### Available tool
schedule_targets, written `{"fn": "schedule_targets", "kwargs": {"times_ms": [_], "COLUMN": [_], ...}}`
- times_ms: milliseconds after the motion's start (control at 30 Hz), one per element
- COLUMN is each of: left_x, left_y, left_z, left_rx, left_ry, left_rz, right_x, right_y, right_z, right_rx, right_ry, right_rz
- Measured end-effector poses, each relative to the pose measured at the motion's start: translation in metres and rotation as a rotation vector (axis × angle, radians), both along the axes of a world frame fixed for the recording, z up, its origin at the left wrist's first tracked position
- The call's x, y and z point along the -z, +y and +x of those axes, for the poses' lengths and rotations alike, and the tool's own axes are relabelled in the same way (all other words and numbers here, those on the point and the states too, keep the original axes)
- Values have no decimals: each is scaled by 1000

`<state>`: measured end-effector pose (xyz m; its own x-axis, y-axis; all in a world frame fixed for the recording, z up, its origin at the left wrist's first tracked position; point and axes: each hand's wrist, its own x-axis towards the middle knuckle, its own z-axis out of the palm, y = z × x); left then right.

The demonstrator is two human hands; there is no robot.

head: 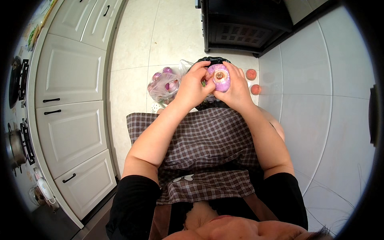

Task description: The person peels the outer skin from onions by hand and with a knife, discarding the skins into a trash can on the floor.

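Note:
A red onion is held up in front of me, its pale brown root end facing the camera. My right hand wraps its right side, thumb below and fingers behind. On the left edge, the thumb and bent fingers of my left hand pinch at the onion's surface; whether loose skin is between them I cannot tell. Beneath both hands is a container lined with a black plastic bag, mostly hidden, with a bit of green showing. To the left, a clear plastic bag of several red onions rests on the floor.
Two peaches lie on the tiled floor by the right wall. A black appliance stands ahead. White cabinets line the left side, below a counter with a gas hob. A checked apron covers my lap.

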<state>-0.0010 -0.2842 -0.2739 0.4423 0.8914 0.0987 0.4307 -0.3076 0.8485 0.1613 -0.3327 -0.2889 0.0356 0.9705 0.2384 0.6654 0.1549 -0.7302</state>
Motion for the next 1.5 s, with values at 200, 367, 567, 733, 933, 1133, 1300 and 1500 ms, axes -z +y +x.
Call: {"fn": "schedule_targets", "kwargs": {"times_ms": [200, 367, 567, 733, 933, 1133, 1300, 1500], "left_x": [7, 4, 20, 7, 5, 15, 15, 10], "left_y": [2, 2, 7, 2, 3, 9, 18, 17], "left_z": [0, 3, -5, -3, -4, -10, -18, -10], "left_rx": [-17, 23, 70, 31, 22, 5, -43, -47], "left_ry": [-78, 40, -111, -25, 37, -185, -262, -391], "left_rz": [-74, -269, -443, -282, -241, -361, -477, -637], "right_x": [3, 6, 0, -2, -1, 0, -10, 13], "right_y": [1, 0, -1, 1, 0, 0, 1, 2], "right_z": [1, 2, 1, 3, 7, 17, 23, 15], "right_rx": [18, 13, -3, -26, -47, -79, -106, -109], "right_ry": [12, 16, 29, 66, 198, 514, 1092, 1574], "right_rz": [10, 8, -8, -16, -109, -318, -394, -442]}}
